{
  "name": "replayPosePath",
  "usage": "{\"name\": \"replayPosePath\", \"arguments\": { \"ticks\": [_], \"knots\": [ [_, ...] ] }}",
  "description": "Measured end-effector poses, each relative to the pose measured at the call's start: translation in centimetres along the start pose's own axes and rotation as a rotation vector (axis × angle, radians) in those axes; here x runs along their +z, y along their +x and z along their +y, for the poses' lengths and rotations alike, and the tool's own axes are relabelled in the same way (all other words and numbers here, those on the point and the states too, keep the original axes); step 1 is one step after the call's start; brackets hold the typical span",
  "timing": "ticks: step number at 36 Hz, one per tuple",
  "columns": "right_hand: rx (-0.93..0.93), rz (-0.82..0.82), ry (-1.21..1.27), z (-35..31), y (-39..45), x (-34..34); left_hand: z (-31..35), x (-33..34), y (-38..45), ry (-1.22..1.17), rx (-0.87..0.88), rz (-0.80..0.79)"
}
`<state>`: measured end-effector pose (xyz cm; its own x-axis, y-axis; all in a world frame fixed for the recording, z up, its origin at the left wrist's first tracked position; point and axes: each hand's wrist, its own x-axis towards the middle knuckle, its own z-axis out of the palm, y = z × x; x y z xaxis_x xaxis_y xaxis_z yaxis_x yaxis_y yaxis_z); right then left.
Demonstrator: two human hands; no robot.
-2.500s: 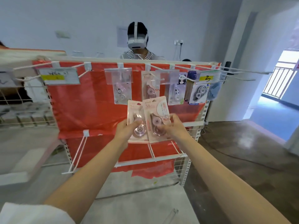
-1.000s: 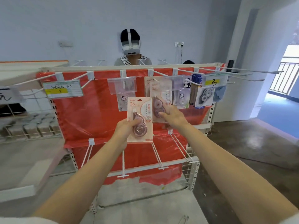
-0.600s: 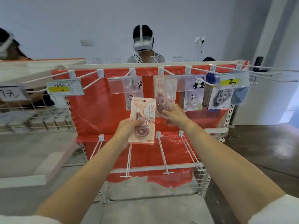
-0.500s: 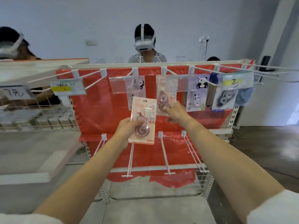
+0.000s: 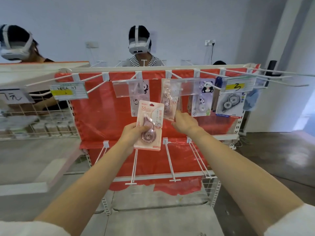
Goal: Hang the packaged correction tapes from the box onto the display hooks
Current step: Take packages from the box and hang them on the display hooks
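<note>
My left hand grips a pink carded correction tape upright in front of the red display rack. A second pink correction tape hangs on a top-row hook, partly behind a clear label holder. Just below it is my right hand, fingers stretched up and touching the pack's lower right corner. The box is out of sight.
Panda-print packs and a grey-blue pack hang on hooks to the right, another panda pack to the left. Bare lower hooks jut toward me. A wire basket stands left. Two people in headsets are behind the rack.
My right hand carried its pink pack up onto the top hook, then loosened and slid down to the pack's lower corner. The left hand kept its pack in about the same place.
</note>
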<state>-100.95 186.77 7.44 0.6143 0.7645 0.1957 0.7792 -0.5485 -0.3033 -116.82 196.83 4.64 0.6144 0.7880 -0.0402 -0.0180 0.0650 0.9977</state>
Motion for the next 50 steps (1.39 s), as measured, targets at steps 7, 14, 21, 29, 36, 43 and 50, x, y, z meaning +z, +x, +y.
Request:
{"name": "replayPosePath", "arguments": {
  "ticks": [7,14,21,29,36,43,50],
  "knots": [
    [-0.138,-0.039,-0.12,0.1,-2.4,-0.5,-0.2,1.7,-0.2,-0.046,0.025,-0.01],
    [-0.156,-0.129,0.305,0.2,-5.7,-1.3,-0.1,3.2,-0.1,-0.185,0.026,-0.044],
    [0.035,-0.347,0.926,-0.4,-7.6,-2.4,0.4,4.3,-1.6,-0.232,0.066,-0.155],
    [-0.025,-0.125,0.9,-0.2,-8.5,-2.3,1.1,4.5,-3.3,-0.118,0.155,-0.306],
    [-0.004,0.039,0.918,0.0,-9.4,-2.2,0.6,4.8,-3.6,0.056,0.206,-0.321],
    [0.041,0.06,1.013,1.3,-9.5,-2.5,0.4,4.8,-4.1,0.276,0.283,-0.397],
    [0.052,0.042,1.04,2.1,-9.2,-2.4,-0.4,4.6,-4.0,0.582,0.438,-0.37]
  ]
}}
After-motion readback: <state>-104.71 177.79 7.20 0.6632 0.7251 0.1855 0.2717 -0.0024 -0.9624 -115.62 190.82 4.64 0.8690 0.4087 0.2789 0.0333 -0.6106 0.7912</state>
